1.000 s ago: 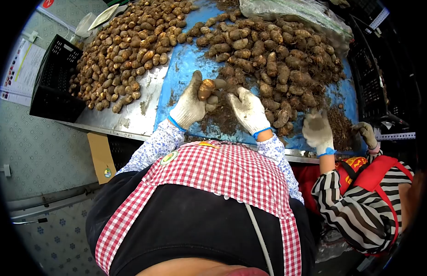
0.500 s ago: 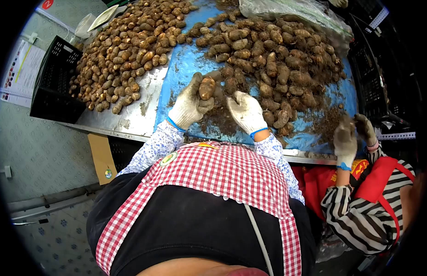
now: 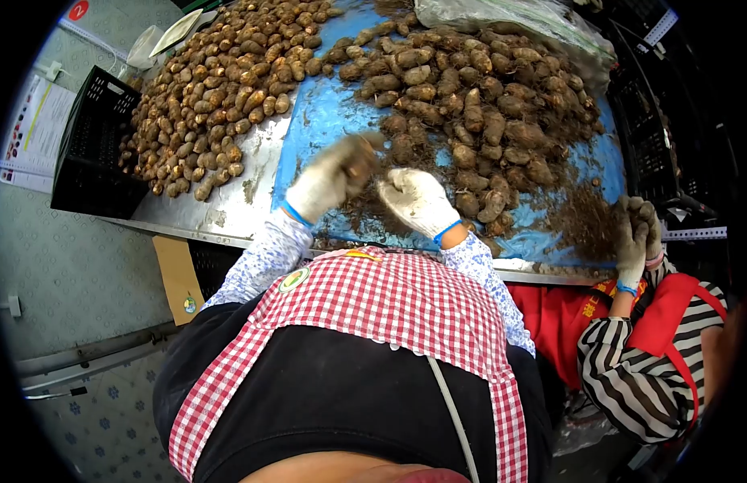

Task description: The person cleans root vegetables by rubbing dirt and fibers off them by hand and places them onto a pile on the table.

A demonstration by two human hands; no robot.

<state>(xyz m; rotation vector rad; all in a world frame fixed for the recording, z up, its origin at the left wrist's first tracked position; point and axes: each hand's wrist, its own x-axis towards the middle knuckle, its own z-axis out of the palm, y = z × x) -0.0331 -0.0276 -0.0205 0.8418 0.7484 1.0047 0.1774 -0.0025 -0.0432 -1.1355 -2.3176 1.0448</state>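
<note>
My left hand (image 3: 325,181), in a white knit glove and smeared by motion, is closed around a small brown taro (image 3: 361,163) above the blue plastic sheet (image 3: 309,121). Just to its right, my right hand (image 3: 420,201) has its gloved fingers curled in; whatever they may hold is hidden. Beyond my right hand lies a heap of hairy, soil-covered taros (image 3: 502,113). At the left, a second pile of smoother, cleaner taros (image 3: 220,97) rests on the metal tabletop (image 3: 260,161). Loose roots and soil (image 3: 377,213) lie below my hands.
A black crate (image 3: 91,153) stands at the table's left end, and black crates (image 3: 639,121) line the right side. A clear plastic bag (image 3: 518,20) covers the far edge of the heap. At the right, a co-worker's gloved hands (image 3: 635,233) are close together by the table edge.
My left hand has turned and shifted slightly left and down with the taro. My right hand has moved a little left. The co-worker's nearer hand has moved right towards the other.
</note>
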